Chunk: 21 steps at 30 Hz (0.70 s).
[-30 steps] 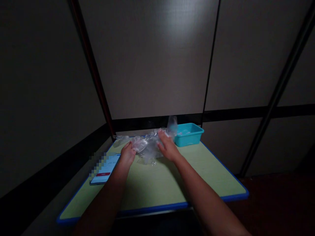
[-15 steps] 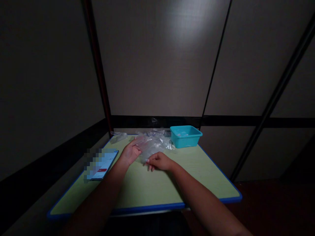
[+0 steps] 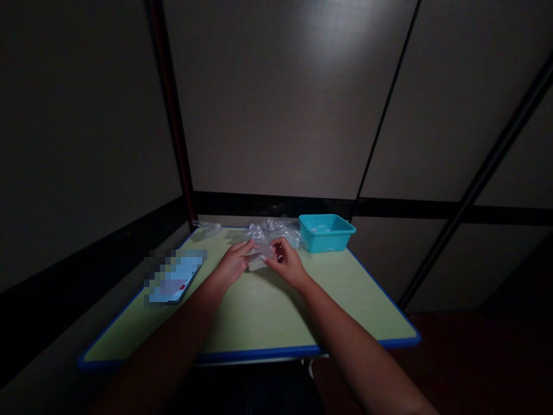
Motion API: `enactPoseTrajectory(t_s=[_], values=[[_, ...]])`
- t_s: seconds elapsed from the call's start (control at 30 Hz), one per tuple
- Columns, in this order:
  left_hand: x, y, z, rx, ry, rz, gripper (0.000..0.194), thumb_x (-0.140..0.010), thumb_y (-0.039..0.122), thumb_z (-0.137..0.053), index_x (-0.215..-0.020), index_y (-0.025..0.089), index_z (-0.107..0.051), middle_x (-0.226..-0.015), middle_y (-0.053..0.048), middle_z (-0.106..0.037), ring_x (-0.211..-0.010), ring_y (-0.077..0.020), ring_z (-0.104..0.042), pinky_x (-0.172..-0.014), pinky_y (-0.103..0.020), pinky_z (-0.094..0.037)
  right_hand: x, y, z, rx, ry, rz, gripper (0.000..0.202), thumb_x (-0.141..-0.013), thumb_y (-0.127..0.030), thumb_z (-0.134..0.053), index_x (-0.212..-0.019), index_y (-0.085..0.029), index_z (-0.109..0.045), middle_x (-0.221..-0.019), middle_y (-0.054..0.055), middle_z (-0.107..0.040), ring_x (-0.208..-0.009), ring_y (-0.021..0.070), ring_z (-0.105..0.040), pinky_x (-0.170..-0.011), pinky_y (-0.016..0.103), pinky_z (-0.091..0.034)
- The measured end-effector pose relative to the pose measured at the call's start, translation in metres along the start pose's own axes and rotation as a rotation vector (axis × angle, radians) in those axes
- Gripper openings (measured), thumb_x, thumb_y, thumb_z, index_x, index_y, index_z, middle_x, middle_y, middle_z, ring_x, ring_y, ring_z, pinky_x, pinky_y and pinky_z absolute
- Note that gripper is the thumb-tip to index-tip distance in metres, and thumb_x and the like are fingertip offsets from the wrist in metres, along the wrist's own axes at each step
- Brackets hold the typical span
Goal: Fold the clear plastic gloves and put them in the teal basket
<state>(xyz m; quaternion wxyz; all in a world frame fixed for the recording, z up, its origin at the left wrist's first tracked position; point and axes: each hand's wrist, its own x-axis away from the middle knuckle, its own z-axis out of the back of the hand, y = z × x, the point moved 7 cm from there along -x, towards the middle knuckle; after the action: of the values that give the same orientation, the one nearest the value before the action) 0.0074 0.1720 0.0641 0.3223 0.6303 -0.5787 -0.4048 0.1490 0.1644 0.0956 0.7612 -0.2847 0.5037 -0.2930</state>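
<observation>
Between my two hands is a clear plastic bag [image 3: 258, 262], crumpled and see-through. My left hand [image 3: 233, 262] grips its left side, thumb and fingers closed on the film. On the other side my right hand [image 3: 287, 262] pinches the bag's right edge, with the fingers curled. Just behind the hands lies a loose heap of clear plastic bags [image 3: 283, 229] on the table. The held bag overlaps the heap in view, so I cannot make out exactly where one ends.
A turquoise plastic basket [image 3: 327, 242] stands at the table's back right, with something clear inside. Another clear bag [image 3: 207, 229] lies at the back left. A tablet or phone [image 3: 179, 279], partly blurred, rests on the left of the pale green, blue-edged table [image 3: 268, 323]. Walls rise behind and left.
My right hand has moved up and away from me, beside the bag. The film between my hands is gathered smaller and lower. The view has tilted slightly.
</observation>
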Motion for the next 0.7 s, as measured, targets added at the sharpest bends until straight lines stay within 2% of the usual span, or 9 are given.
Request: enactPoseTrajectory(t_s=[0.1, 0.23, 0.37, 0.43, 0.5, 0.57, 0.63, 0.7], values=[[0.001, -0.008, -0.002, -0.064, -0.002, 0.056, 0.026, -0.077, 0.034, -0.064, -0.070, 0.010, -0.066, -0.066, -0.008, -0.068, -0.062, -0.0189, -0.064, -0.065, -0.030, -0.049, 0.000, 0.006, -0.006, 0.026, -0.046, -0.001, 0.019, -0.074, -0.034, -0.057, -0.068, -0.018, -0.049, -0.063, -0.002, -0.047, -0.059, 0.0112, -0.043, -0.054, 0.022, -0.035], [-0.001, -0.013, -0.001, -0.019, -0.015, 0.088, 0.027, -0.080, 0.038, -0.060, -0.074, 0.012, -0.065, -0.073, -0.009, -0.069, -0.068, -0.0199, -0.065, -0.065, -0.030, -0.048, -0.005, 0.022, 0.001, -0.007, 0.006, -0.053, 0.022, -0.076, -0.036, -0.052, -0.064, -0.018, -0.049, -0.062, -0.001, -0.047, -0.062, 0.0123, -0.044, -0.056, 0.023, -0.035], [-0.002, -0.014, -0.004, -0.074, -0.131, 0.082, 0.019, -0.068, 0.025, -0.072, -0.080, 0.011, -0.066, -0.075, -0.007, -0.069, -0.067, -0.0176, -0.063, -0.064, -0.026, -0.046, -0.006, 0.028, 0.003, -0.004, -0.006, -0.084, 0.027, -0.079, -0.038, -0.047, -0.061, -0.018, -0.045, -0.058, -0.002, -0.044, -0.058, 0.0119, -0.042, -0.053, 0.023, -0.032], [-0.002, -0.014, -0.003, -0.150, -0.135, 0.087, 0.019, -0.061, 0.022, -0.075, -0.074, 0.011, -0.066, -0.070, -0.006, -0.068, -0.063, -0.0158, -0.061, -0.062, -0.025, -0.045, -0.005, 0.030, 0.002, 0.016, -0.025, -0.096, 0.030, -0.081, -0.039, -0.044, -0.059, -0.019, -0.042, -0.055, -0.002, -0.043, -0.056, 0.0113, -0.040, -0.051, 0.022, -0.031], [-0.002, -0.011, 0.000, -0.200, -0.089, 0.072, 0.021, -0.057, 0.024, -0.077, -0.069, 0.011, -0.065, -0.065, -0.004, -0.067, -0.059, -0.0145, -0.060, -0.059, -0.024, -0.044, -0.005, 0.030, 0.004, -0.003, -0.001, -0.097, 0.028, -0.083, -0.040, -0.042, -0.064, -0.019, -0.045, -0.055, -0.003, -0.043, -0.054, 0.0109, -0.041, -0.050, 0.022, -0.032], [-0.003, -0.007, 0.002, -0.215, -0.049, 0.051, 0.025, -0.055, 0.028, -0.078, -0.069, 0.011, -0.065, -0.064, -0.004, -0.066, -0.057, -0.0140, -0.059, -0.057, -0.024, -0.043, -0.004, 0.030, 0.007, -0.081, 0.061, -0.111, 0.023, -0.083, -0.041, -0.042, -0.081, -0.019, -0.050, -0.057, -0.004, -0.046, -0.051, 0.0103, -0.042, -0.047, 0.022, -0.032], [-0.002, -0.003, 0.002, -0.219, -0.014, 0.022, 0.031, -0.053, 0.032, -0.078, -0.071, 0.011, -0.063, -0.063, -0.003, -0.065, -0.056, -0.0136, -0.058, -0.055, -0.024, -0.042, -0.002, 0.031, 0.008, -0.182, 0.093, -0.145, 0.030, -0.082, -0.042, -0.046, -0.102, -0.020, -0.047, -0.058, -0.006, -0.047, -0.046, 0.0096, -0.041, -0.044, 0.021, -0.032], [-0.002, 0.004, 0.004, -0.254, 0.048, -0.053, 0.034, -0.053, 0.038, -0.077, -0.066, 0.013, -0.059, -0.057, 0.000, -0.060, -0.050, -0.0114, -0.053, -0.051, -0.022, -0.039, -0.001, 0.031, 0.003, -0.244, 0.040, -0.188, 0.039, -0.079, -0.044, -0.052, -0.110, -0.022, -0.043, -0.055, -0.009, -0.045, -0.042, 0.0087, -0.038, -0.041, 0.020, -0.029]])
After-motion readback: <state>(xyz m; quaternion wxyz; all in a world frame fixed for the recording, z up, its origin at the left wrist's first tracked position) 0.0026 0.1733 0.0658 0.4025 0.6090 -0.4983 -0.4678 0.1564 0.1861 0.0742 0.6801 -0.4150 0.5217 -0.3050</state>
